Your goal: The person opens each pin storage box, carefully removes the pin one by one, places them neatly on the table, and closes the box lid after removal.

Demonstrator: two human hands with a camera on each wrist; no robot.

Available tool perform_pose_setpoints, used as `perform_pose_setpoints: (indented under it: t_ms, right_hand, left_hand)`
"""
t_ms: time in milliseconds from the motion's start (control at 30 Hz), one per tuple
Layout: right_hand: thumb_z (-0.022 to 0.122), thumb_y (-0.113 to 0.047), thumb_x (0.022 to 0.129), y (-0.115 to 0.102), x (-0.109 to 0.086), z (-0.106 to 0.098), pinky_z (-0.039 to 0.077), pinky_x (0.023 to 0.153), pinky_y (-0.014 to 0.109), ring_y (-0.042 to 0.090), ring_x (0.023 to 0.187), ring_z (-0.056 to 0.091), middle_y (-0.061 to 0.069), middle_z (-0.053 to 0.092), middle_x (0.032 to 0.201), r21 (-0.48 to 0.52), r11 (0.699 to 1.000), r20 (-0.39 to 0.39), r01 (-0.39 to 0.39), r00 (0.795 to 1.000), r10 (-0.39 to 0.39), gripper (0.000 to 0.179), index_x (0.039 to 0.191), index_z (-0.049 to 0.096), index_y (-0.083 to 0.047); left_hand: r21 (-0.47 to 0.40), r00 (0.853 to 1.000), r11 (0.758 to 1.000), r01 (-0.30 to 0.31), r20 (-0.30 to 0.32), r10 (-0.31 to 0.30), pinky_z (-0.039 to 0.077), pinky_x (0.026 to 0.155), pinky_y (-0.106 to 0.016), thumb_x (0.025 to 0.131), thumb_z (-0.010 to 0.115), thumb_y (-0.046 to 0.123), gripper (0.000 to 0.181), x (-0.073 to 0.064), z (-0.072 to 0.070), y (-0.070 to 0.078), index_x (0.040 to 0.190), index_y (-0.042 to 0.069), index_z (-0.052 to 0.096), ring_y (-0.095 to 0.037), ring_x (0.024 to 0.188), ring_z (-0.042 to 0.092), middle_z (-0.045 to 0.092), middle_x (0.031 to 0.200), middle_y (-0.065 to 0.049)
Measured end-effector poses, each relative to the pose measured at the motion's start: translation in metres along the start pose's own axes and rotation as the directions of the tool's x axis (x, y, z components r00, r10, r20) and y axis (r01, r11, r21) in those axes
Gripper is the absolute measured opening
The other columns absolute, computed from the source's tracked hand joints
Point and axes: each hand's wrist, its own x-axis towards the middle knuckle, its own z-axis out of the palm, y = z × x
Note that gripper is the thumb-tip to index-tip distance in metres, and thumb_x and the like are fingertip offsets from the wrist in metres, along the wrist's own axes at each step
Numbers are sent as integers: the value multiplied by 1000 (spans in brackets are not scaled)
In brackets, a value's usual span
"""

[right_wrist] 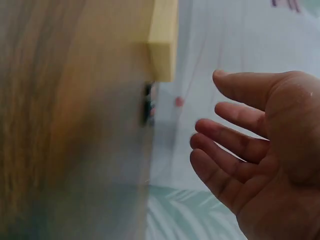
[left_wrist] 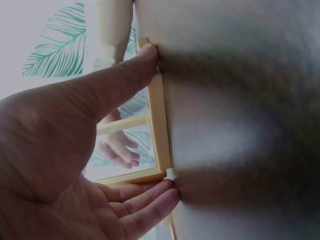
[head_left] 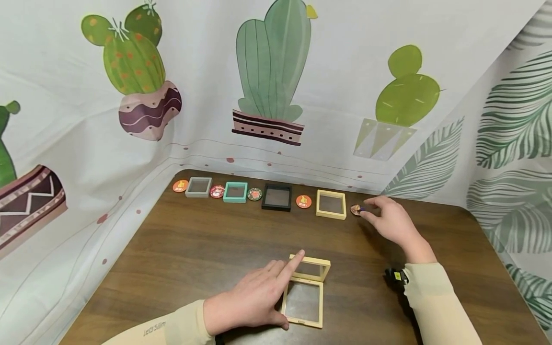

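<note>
A cream square display case [head_left: 321, 305] stands unfolded near the front of the table, its clear-windowed lid [head_left: 326, 272] tilted up at the far side. My left hand [head_left: 254, 292] lies along the case's left side, thumb at the near corner and fingers by the raised lid. In the left wrist view the thumb [left_wrist: 127, 75] touches the frame's edge, and the fingers are nearly straight. At the back right, my right hand [head_left: 390, 220] reaches beside a small round chip [head_left: 355, 210]. The right wrist view shows the fingers [right_wrist: 230, 140] spread and apart from the chip [right_wrist: 149, 104].
Along the back edge runs a row: orange disc [head_left: 180, 186], grey frame [head_left: 199, 187], red chip [head_left: 217, 191], teal frame [head_left: 235, 192], green-rimmed chip [head_left: 254, 194], black frame [head_left: 276, 197], another orange disc [head_left: 304, 201] and cream frame [head_left: 331, 204]. A cactus-print cloth [head_left: 202, 96] hangs behind.
</note>
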Motion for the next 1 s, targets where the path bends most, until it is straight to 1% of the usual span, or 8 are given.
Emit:
perform_pose_setpoints:
  t_ms: [100,233,333,500,600,700,867,1000]
  right_hand:
    - [81,-26,105,-14,-8,-1,58,88,50,30,99,76,15,79,124,70,997,-22,22,1000,-21,33,129,79,-4]
    - [80,-25,105,-34,-20,1,58,83,37,22,96,74,11,80,124,174,983,-12,51,999,-50,26,123,82,-7]
    - [78,-26,107,-49,-30,1,57,81,34,20,97,72,10,80,126,234,971,25,42,998,-49,26,125,82,-8]
    - [75,-32,109,-72,-44,5,57,77,33,19,90,71,4,80,115,312,950,131,15,990,-58,28,127,81,-11]
    - [73,-32,110,-83,-49,10,60,78,33,26,90,74,7,81,108,397,918,225,-1,970,-96,31,126,80,-7]
    - [71,-31,111,-89,-51,17,63,82,36,33,93,77,11,81,109,475,880,322,-27,936,-145,33,127,79,-3]
    - [66,-27,113,-92,-53,26,64,87,40,28,96,77,13,80,117,548,835,419,-48,880,-224,31,128,78,-3]
    - [66,-26,113,-91,-52,33,64,88,40,24,97,76,11,79,117,577,813,454,-75,857,-243,32,128,78,0]
  left_hand:
    - [7,1000,1000,1,-9,-1,59,78,-30,68,103,62,158,0,1,-1,179,10,4,-15,113,59,62,125,-1]
    - [9,1000,1000,5,-12,-5,59,79,-30,68,103,62,158,0,2,-1,179,10,4,-15,112,59,61,123,0]
    - [9,1000,1000,4,-8,-4,58,78,-30,68,103,63,158,0,2,-1,180,11,3,-14,109,58,60,120,1]
    - [8,1000,1000,-6,-7,6,58,76,-28,68,103,64,157,0,1,-1,179,10,5,-13,107,58,60,120,1]
    - [9,1000,1000,-11,-12,11,58,77,-29,68,102,64,157,0,1,-1,179,10,5,-14,109,59,61,122,0]
    - [11,1000,1000,-12,-11,12,59,79,-29,69,102,64,158,0,1,-1,179,10,4,-14,111,59,61,125,-1]
    - [2,1000,1000,-2,-3,2,60,81,-30,69,103,63,156,1,1,-1,180,11,6,-16,116,60,62,129,-2]
    - [-5,1000,1000,5,2,-5,59,80,-29,69,103,63,155,1,0,0,180,11,8,-15,115,60,61,127,-2]
